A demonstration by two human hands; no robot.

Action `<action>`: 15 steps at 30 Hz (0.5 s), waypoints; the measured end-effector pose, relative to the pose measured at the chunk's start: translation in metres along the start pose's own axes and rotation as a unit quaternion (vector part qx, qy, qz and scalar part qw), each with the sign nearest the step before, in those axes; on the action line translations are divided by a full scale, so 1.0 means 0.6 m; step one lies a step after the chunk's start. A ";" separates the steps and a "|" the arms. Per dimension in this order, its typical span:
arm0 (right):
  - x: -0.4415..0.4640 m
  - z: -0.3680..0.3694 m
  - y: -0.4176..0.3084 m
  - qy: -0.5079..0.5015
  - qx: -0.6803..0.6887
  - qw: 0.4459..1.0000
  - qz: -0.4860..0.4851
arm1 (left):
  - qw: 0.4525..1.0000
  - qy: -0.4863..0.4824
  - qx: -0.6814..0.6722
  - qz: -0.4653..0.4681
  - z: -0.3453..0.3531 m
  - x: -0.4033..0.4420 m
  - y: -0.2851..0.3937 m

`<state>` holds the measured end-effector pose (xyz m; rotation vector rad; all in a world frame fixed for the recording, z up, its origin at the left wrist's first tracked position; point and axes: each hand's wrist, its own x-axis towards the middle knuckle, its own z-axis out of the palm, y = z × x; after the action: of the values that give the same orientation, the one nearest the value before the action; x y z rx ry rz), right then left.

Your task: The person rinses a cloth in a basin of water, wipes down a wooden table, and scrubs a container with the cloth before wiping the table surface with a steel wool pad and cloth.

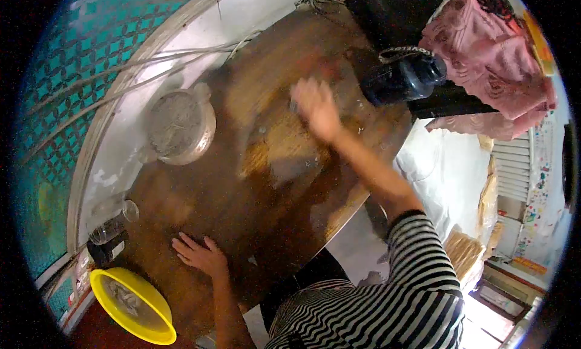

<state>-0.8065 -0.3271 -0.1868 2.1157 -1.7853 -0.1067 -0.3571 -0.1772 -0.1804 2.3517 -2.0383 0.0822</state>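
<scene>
The brown wooden table point(212, 210) lies mid-frame beneath both hands, the left hand point(204, 256) spread-fingered on it at lower left, the blurred right hand point(318, 110) above centre, its grip something I can't make out.

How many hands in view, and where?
2. The left hand is on the tabletop, near the yellow basin. The right hand, blurred, is over the tabletop's far part, near the dark bottle. No others show.
</scene>
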 end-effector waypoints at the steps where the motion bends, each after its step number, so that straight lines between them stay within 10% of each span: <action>1: 0.053 0.043 0.049 -0.022 -0.124 0.990 0.060 | 1.000 -0.003 0.006 0.003 0.002 -0.004 -0.004; 5: 0.221 0.112 0.164 0.020 0.079 0.958 0.276 | 1.000 0.009 0.006 0.007 0.010 -0.006 -0.008; 15: -0.065 0.050 0.103 0.091 0.127 0.981 0.111 | 1.000 0.006 0.000 -0.001 -0.001 0.001 0.005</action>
<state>-0.8808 -0.3043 -0.2016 1.9936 -1.9942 0.3805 -0.3598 -0.1783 -0.1798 2.3480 -2.0299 0.0972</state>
